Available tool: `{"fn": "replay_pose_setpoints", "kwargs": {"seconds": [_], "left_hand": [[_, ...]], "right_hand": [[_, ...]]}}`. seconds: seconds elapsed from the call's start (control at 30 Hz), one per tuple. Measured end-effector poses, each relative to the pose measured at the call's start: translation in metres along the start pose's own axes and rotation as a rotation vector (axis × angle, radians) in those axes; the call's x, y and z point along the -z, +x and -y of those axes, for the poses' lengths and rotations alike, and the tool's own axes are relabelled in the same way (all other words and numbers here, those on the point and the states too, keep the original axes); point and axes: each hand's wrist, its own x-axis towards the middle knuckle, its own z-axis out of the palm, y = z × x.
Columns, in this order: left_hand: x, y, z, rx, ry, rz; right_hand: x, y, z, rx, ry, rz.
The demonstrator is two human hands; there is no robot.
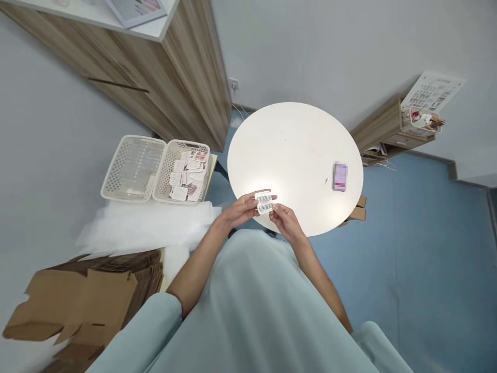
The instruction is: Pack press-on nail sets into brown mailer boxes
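Over the near edge of the round white table (295,150), both my hands hold a small white tray of press-on nails (265,203). Shiny silvery-green, nail-shaped pieces lie on it in two rows. My left hand (244,209) grips it from the left, with fingers reaching behind it and past its far side. The thumb and fingers of my right hand (285,218) pinch its lower right corner. Farther right on the tabletop lies a pink-purple box (339,176), its face blurred.
Left of the table stand a white basket (207,176) with several small printed cards and another basket (112,171) of clear plastic pieces. White sheets (147,225) and flattened cardboard boxes (93,295) lie nearer. A wooden cabinet (186,77) rises behind; a low shelf (382,124) stands right.
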Motion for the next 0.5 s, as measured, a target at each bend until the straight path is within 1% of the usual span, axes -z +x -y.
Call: {"fn": "replay_pose_setpoints", "kwargs": {"seconds": [0.07,0.13,0.2,0.27,0.33,0.43,0.5], "left_hand": [[-0.02,0.015,0.01,-0.006,-0.025,0.0],[-0.035,0.028,0.017,-0.014,-0.021,-0.035],[-0.047,0.039,0.023,-0.018,0.016,-0.108],[-0.057,0.047,0.029,-0.025,0.076,-0.211],[-0.067,0.053,0.034,-0.046,0.14,-0.317],[-0.082,0.058,0.04,-0.082,0.205,-0.438],[-0.09,0.06,0.041,-0.101,0.242,-0.509]], "right_hand": [[0.02,-0.002,0.002,-0.022,0.051,0.017],[0.039,-0.002,0.006,-0.029,0.023,0.011],[0.056,-0.003,0.011,0.009,-0.089,-0.06],[0.068,-0.005,0.016,0.08,-0.234,-0.152],[0.075,-0.009,0.021,0.152,-0.367,-0.183],[0.077,-0.014,0.024,0.241,-0.543,-0.126],[0.079,-0.015,0.025,0.282,-0.621,-0.121]]}}
